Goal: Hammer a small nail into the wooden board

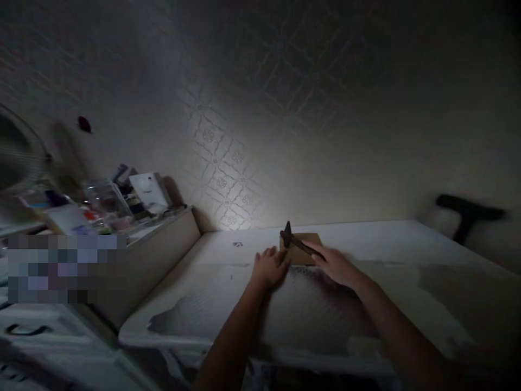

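Pretty dim shot, so bear with me. Big pale white surface (366,239) carries everything, with a patterned wall behind it. Small flat brown cardboard piece (303,247) lies just past both hands, touching them. Left hand (269,267) rests flat against its near-left edge, grip released. Right hand (336,264) has its grip clenched around a dark thin tool (295,240), tip pointing up over the cardboard.

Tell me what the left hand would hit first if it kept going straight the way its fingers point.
Probably the small brown board: the left hand points toward it, fingertips at its near left edge. The dim light leaves contact unclear.
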`<state>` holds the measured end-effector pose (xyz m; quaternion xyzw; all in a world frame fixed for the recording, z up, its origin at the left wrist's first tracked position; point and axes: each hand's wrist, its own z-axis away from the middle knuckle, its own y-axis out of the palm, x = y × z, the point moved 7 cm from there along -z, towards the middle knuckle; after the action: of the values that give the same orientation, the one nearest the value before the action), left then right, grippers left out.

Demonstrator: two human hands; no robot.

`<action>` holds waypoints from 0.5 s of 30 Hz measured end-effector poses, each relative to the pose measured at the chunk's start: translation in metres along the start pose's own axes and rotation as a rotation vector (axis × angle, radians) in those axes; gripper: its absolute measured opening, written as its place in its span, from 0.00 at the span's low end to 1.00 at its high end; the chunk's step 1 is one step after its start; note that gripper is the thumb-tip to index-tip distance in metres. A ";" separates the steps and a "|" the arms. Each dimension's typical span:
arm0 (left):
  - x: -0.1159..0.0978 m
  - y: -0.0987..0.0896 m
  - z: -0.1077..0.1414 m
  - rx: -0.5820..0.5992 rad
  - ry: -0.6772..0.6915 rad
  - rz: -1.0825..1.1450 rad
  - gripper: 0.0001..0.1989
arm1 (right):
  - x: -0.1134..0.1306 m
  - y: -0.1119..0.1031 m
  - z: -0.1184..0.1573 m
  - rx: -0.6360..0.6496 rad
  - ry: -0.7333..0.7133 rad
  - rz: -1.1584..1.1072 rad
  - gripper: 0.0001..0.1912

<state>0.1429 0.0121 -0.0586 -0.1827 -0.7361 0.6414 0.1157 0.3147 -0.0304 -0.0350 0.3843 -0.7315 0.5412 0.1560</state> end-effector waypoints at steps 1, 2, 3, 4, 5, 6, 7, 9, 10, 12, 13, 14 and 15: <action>0.000 0.000 0.000 0.000 0.001 0.001 0.27 | -0.001 0.000 0.000 0.000 0.005 0.005 0.26; 0.000 0.000 0.000 -0.002 0.003 0.003 0.27 | -0.001 0.000 0.000 0.000 0.009 0.011 0.26; 0.000 -0.001 0.000 -0.006 0.003 0.007 0.27 | -0.002 0.001 0.000 0.000 0.012 0.015 0.26; -0.001 -0.001 0.000 -0.010 0.005 0.012 0.26 | -0.002 0.001 0.000 0.004 0.012 0.018 0.26; -0.001 -0.001 0.000 -0.014 0.008 0.017 0.26 | -0.002 0.001 -0.001 0.009 0.011 0.017 0.27; 0.000 -0.001 0.000 -0.018 0.011 0.021 0.26 | -0.002 0.001 -0.001 0.011 0.008 0.017 0.26; 0.000 0.000 0.000 -0.024 0.012 0.023 0.26 | -0.002 0.001 -0.001 0.010 0.007 0.016 0.26; 0.000 0.000 0.000 -0.029 0.019 0.022 0.27 | -0.001 0.000 0.000 0.003 0.013 0.016 0.26; 0.000 0.001 0.000 -0.029 0.020 0.020 0.27 | -0.001 0.000 0.000 -0.002 0.013 0.015 0.26; 0.001 0.001 -0.001 -0.028 0.018 0.017 0.26 | 0.000 0.000 0.000 -0.002 0.002 0.004 0.26; 0.001 0.002 -0.001 -0.027 0.014 0.015 0.26 | 0.000 0.000 0.000 0.002 0.002 -0.002 0.26; 0.001 0.002 -0.001 -0.025 0.011 0.015 0.26 | 0.000 0.000 0.000 0.005 0.002 -0.004 0.26; 0.001 0.002 -0.001 -0.023 0.008 0.016 0.26 | 0.000 0.000 0.000 0.003 0.001 -0.003 0.26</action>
<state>0.1429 0.0133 -0.0600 -0.1924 -0.7416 0.6329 0.1111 0.3148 -0.0307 -0.0350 0.3856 -0.7300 0.5422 0.1564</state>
